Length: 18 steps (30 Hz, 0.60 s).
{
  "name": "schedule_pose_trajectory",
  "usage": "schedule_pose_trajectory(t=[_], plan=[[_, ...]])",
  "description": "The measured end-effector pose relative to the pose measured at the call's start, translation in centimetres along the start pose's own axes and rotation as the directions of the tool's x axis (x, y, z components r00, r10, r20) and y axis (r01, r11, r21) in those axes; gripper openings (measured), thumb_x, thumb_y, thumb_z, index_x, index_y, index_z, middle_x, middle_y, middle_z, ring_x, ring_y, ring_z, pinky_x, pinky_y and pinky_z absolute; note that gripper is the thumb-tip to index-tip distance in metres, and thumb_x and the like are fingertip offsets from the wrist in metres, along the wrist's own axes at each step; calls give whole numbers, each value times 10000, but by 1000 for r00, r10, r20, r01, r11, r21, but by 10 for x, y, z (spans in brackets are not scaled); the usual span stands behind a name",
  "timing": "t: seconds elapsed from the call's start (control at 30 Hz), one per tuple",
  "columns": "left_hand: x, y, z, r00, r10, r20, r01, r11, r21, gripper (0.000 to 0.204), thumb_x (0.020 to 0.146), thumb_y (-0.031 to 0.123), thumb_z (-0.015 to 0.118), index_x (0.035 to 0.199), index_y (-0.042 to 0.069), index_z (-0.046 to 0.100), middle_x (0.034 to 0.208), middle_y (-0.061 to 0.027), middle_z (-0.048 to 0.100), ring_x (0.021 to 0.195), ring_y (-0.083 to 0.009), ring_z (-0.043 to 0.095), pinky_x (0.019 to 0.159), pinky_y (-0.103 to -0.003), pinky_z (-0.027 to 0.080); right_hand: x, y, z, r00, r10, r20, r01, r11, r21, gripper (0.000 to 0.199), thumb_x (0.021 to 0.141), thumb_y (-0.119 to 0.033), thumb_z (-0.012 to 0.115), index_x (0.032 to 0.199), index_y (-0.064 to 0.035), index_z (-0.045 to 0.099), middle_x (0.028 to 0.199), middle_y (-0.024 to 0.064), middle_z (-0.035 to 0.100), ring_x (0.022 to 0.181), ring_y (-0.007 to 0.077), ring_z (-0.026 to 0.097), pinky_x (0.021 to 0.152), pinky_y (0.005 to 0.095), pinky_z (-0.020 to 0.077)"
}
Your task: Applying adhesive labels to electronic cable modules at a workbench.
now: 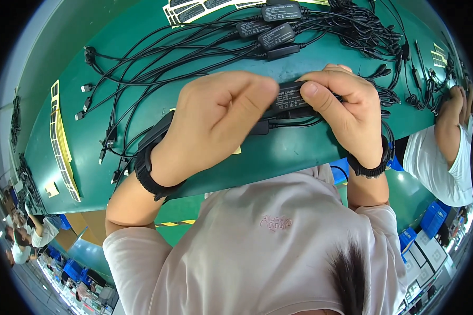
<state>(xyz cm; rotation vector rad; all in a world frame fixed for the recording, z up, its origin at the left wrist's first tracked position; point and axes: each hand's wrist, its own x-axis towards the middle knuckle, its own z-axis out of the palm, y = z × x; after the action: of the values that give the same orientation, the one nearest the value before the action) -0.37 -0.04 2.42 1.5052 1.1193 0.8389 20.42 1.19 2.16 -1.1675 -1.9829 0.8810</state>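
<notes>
With thumb and fingers my right hand (344, 105) pinches the right end of a flat black box (290, 98) on a USB charging cable. A dark label with pale print covers the box's upper face. My left hand (220, 118) is closed at the box's left end, its thumb tip slightly blurred. The left fingertips are hidden beneath that hand. Just below the held box lies another black cable box (259, 127), partly covered. A further dark box (157, 131) shows beside my left wrist.
Several labelled cable boxes (276, 37) lie at the back of the green table (205, 181), with tangled black cables (365, 31) to their right. USB plugs (84, 107) spread leftward. Label sheets lie at the back (192, 13) and left (62, 144). Another person (441, 157) sits at the right.
</notes>
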Motion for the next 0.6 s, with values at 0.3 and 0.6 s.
schedule_pose_trajectory(t=[0.3, 0.6], plan=[[2, -10, 1, 995, 93, -41, -89, 992, 93, 167, 880, 137, 574, 835, -11, 638, 653, -55, 574, 555, -142, 527, 515, -255, 417, 1, 0, 1, 1000, 2, -16, -2, 1000, -16, 132, 814, -163, 677, 794, -33, 669, 632, 35, 590, 587, 153, 512, 649, 276, 379], [1, -2, -1, 999, 35, -27, -27, 967, 253, 205, 887, 186, 596, 800, 3, 631, 619, -106, 548, 552, -218, 526, 503, -296, 409, 0, 3, 1, 999, -41, 21, 41, 999, -7, 136, 852, -139, 631, 839, -9, 667, 607, 26, 533, 597, 139, 451, 657, 276, 370]])
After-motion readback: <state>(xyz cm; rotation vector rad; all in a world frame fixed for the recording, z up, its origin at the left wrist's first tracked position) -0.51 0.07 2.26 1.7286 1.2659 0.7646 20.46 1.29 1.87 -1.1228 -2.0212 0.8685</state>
